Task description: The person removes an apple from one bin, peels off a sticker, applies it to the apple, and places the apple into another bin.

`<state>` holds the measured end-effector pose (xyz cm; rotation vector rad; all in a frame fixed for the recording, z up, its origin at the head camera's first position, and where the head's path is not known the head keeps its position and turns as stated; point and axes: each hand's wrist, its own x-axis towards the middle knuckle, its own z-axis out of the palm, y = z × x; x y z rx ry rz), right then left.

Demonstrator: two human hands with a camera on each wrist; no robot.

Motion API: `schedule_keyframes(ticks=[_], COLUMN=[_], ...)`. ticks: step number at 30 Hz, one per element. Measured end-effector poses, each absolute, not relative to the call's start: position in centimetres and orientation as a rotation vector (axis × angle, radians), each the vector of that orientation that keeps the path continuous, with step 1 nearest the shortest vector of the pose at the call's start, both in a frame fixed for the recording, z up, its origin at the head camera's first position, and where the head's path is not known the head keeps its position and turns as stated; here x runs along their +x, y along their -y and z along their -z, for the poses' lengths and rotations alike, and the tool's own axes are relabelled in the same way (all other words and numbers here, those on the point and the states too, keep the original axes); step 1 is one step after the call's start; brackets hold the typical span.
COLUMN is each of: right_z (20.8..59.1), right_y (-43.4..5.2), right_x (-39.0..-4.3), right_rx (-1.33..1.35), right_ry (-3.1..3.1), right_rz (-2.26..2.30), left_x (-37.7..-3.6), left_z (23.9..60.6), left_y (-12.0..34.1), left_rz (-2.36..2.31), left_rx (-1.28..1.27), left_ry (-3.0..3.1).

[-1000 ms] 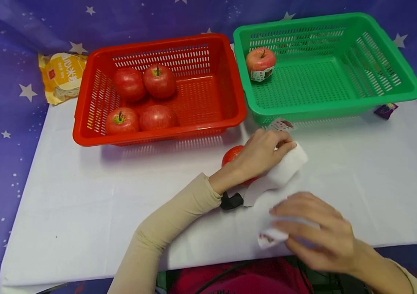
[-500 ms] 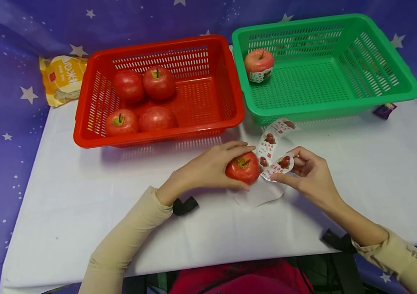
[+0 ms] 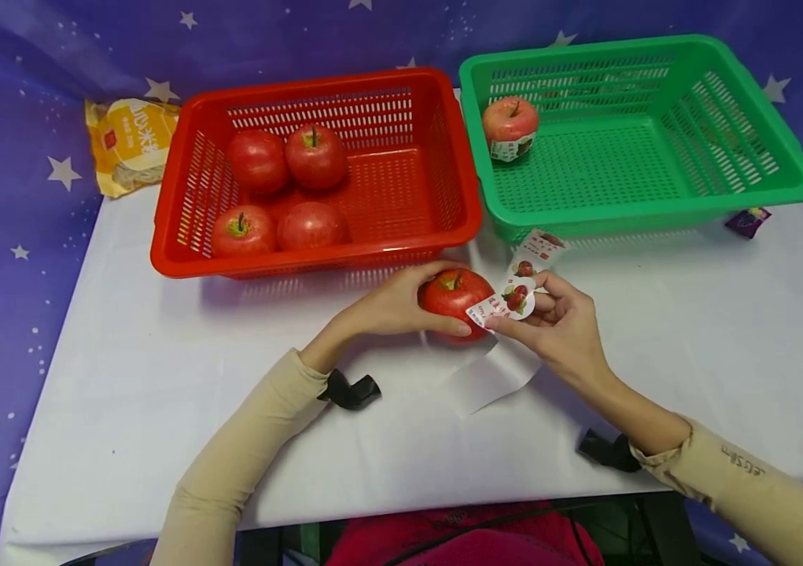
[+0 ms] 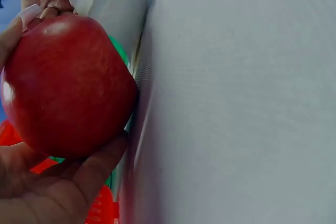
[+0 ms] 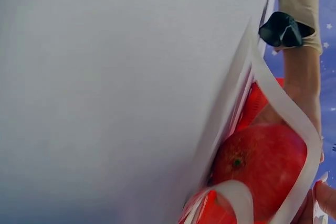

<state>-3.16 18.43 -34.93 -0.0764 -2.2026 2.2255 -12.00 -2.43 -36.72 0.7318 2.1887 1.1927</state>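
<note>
Gripping an apple [image 3: 452, 296] on the desk [image 3: 160, 393], the left hand [image 3: 390, 306] curls fingers over its top and thumb under its near side. At the apple's 3 o'clock, the right hand [image 3: 557, 326] pinches a sticker [image 3: 507, 303] on a strip [image 3: 532, 255], its edge touching the apple's skin. The strip runs toward 1 o'clock, ending by the green basket [image 3: 762, 189], which holds one labelled apple [image 3: 510, 126]. A loose backing paper [image 3: 489, 377] lies at 6 o'clock below the hands. At 11 o'clock the red basket [image 3: 302, 263] holds four apples [image 3: 281, 189].

Judging from this, the sticker could crease or land crooked if the apple turns in the grip, and the trailing strip could fold onto itself.
</note>
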Motion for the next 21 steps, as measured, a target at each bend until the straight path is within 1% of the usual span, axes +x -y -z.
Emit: schedule_keyframes(ticks=[5, 12, 21], right_z=[35.3, 35.8, 36.3], right_y=[-17.8, -17.1, -16.7], right_x=[-3.3, -3.3, -3.1], right_rx=[-0.067, -0.007, -0.044], right_ry=[2.134, 2.133, 2.096], right_rz=[-2.222, -2.094, -2.040], left_x=[-12.4, -12.5, -12.3], left_z=[37.1, 37.3, 37.2], left_y=[2.7, 2.6, 2.3], left_rz=[-1.300, -1.361, -1.376], left_rx=[0.713, 0.710, 0.659], left_ry=[-2.075, -2.099, -2.135])
